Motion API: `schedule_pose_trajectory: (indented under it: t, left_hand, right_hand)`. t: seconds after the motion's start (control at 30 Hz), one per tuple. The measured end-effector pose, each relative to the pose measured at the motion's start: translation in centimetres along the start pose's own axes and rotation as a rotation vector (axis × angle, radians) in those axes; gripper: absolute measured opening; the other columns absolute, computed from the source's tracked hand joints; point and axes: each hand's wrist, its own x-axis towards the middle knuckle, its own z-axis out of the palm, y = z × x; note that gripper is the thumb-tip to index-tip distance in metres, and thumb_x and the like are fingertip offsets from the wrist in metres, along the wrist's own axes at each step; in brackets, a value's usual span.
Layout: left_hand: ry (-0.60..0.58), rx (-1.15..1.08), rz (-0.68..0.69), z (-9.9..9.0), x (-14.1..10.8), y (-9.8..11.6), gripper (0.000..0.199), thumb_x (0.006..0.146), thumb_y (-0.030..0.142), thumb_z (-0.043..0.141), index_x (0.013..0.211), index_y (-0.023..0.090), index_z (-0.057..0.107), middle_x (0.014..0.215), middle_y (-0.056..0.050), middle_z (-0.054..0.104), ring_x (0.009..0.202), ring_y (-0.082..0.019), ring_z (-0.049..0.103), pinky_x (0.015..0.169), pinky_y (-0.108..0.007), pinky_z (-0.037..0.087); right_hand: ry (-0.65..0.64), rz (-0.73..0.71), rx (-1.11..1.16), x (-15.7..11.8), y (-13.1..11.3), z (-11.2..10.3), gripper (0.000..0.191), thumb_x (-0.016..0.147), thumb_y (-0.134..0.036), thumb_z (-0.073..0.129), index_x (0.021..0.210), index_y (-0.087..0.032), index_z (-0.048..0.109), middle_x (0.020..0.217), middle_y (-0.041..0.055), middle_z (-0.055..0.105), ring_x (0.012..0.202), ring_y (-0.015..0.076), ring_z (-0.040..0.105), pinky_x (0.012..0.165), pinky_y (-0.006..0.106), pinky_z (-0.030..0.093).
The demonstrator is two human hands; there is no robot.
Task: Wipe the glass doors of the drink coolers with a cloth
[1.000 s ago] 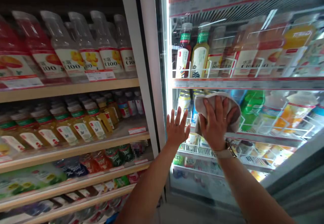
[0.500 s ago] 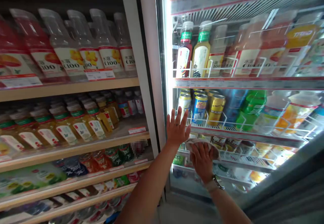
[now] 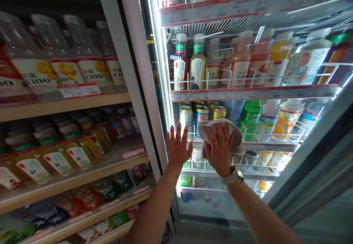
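My left hand (image 3: 178,147) has its fingers spread, palm toward the glass door near its left edge, and it holds nothing. To its right, my right hand (image 3: 220,149) presses a pale cloth (image 3: 234,133) flat against the glass, with a watch on the wrist. The cloth sticks out above and to the right of the fingers. Behind the glass, close to the hands, stand a blue can (image 3: 202,115) and a gold can (image 3: 219,112). A green bottle (image 3: 250,115) is right of them.
Shelves of bottles (image 3: 59,161) and snack bags fill the left side, beyond a grey upright frame (image 3: 129,75). Inside the lit cooler are wire racks of drinks with a price strip (image 3: 253,92). A dark door edge (image 3: 311,141) slants across the lower right.
My right hand and the cloth have moved up over the glass, from the lower rack to the height of the cans. The view has turned right, so both hands' surroundings appear further left.
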Motion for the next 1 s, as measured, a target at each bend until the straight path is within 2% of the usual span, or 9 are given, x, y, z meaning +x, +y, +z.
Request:
schedule_pose_trajectory:
  t: [0.17, 0.23, 0.3, 0.37, 0.43, 0.63, 0.73, 0.83, 1.0]
  left_hand:
    - [-0.003, -0.011, 0.002, 0.0, 0.0, -0.1, 0.063, 0.096, 0.037, 0.043, 0.154, 0.021, 0.022, 0.159, -0.009, 0.025, 0.15, -0.026, 0.013, 0.123, -0.044, 0.016]
    - [0.005, -0.007, 0.007, 0.0, 0.0, -0.1, 0.063, 0.096, 0.037, 0.043, 0.154, 0.021, 0.022, 0.158, -0.009, 0.026, 0.15, -0.026, 0.013, 0.123, -0.045, 0.016]
    - [-0.001, -0.002, 0.004, 0.0, 0.0, -0.2, 0.063, 0.096, 0.037, 0.044, 0.153, 0.021, 0.023, 0.158, -0.009, 0.026, 0.15, -0.026, 0.014, 0.123, -0.045, 0.016]
    - [-0.011, -0.002, -0.006, 0.1, -0.1, -0.2, 0.064, 0.095, 0.037, 0.045, 0.153, 0.021, 0.024, 0.158, -0.009, 0.027, 0.149, -0.027, 0.015, 0.122, -0.046, 0.017]
    - [-0.014, -0.006, -0.015, 0.1, -0.1, -0.2, 0.064, 0.095, 0.037, 0.046, 0.153, 0.022, 0.023, 0.157, -0.009, 0.029, 0.149, -0.027, 0.017, 0.122, -0.047, 0.018]
    - [0.0, -0.029, -0.001, 0.0, 0.2, -0.2, 0.064, 0.095, 0.037, 0.046, 0.153, 0.022, 0.024, 0.157, -0.01, 0.029, 0.149, -0.027, 0.016, 0.122, -0.048, 0.019]
    - [0.017, -0.013, 0.008, 0.0, 0.3, -0.3, 0.064, 0.095, 0.036, 0.046, 0.153, 0.02, 0.023, 0.158, -0.01, 0.026, 0.149, -0.027, 0.014, 0.122, -0.047, 0.019]
    - [0.02, 0.002, 0.011, 0.1, 0.2, -0.4, 0.065, 0.095, 0.036, 0.046, 0.153, 0.02, 0.022, 0.158, -0.011, 0.027, 0.149, -0.027, 0.015, 0.122, -0.048, 0.02]
    - [0.019, -0.025, 0.002, 0.2, 0.1, -0.4, 0.061, 0.097, 0.038, 0.04, 0.153, 0.022, 0.023, 0.157, -0.01, 0.031, 0.149, -0.027, 0.018, 0.122, -0.049, 0.019]
  right_hand:
    - [-0.164, -0.043, 0.033, -9.9, -0.9, 1.5, 0.041, 0.089, -0.016, 0.052, 0.127, -0.026, 0.063, 0.134, 0.0099, 0.06, 0.136, 0.0319, 0.043, 0.115, 0.058, 0.024]
    - [-0.216, -0.051, 0.046, -12.7, -1.0, 1.6, 0.04, 0.088, -0.014, 0.052, 0.123, -0.027, 0.066, 0.128, 0.0089, 0.065, 0.13, 0.0304, 0.049, 0.114, 0.054, 0.028]
    - [-0.234, -0.056, 0.047, -14.0, -0.9, 1.7, 0.04, 0.089, -0.014, 0.05, 0.123, -0.027, 0.066, 0.127, 0.0085, 0.065, 0.127, 0.0291, 0.052, 0.113, 0.053, 0.029]
    - [-0.242, -0.064, 0.048, -13.7, -0.7, 1.6, 0.042, 0.091, -0.015, 0.048, 0.128, -0.028, 0.062, 0.131, 0.0081, 0.063, 0.127, 0.0285, 0.052, 0.114, 0.053, 0.028]
    - [-0.231, -0.062, 0.051, -11.7, -0.6, 1.4, 0.046, 0.092, -0.015, 0.045, 0.134, -0.029, 0.058, 0.136, 0.008, 0.06, 0.131, 0.0285, 0.049, 0.115, 0.054, 0.026]
    - [-0.108, -0.025, 0.039, 1.4, -1.1, -0.7, 0.049, 0.095, -0.021, 0.044, 0.144, -0.027, 0.047, 0.152, 0.0089, 0.043, 0.145, 0.0299, 0.029, 0.119, 0.06, 0.012]
    - [-0.038, -0.038, 0.035, 5.3, -1.2, -1.4, 0.05, 0.095, -0.023, 0.043, 0.145, -0.026, 0.046, 0.155, 0.0081, 0.039, 0.148, 0.0294, 0.024, 0.12, 0.06, 0.01]
    - [-0.024, -0.058, 0.026, 4.4, -1.1, -1.0, 0.05, 0.094, -0.023, 0.045, 0.145, -0.026, 0.046, 0.154, 0.0083, 0.041, 0.147, 0.0303, 0.026, 0.12, 0.06, 0.012]
    - [-0.072, -0.053, 0.01, -3.8, -1.3, 1.1, 0.046, 0.091, -0.02, 0.047, 0.135, -0.027, 0.056, 0.143, 0.0081, 0.054, 0.141, 0.03, 0.037, 0.118, 0.058, 0.019]
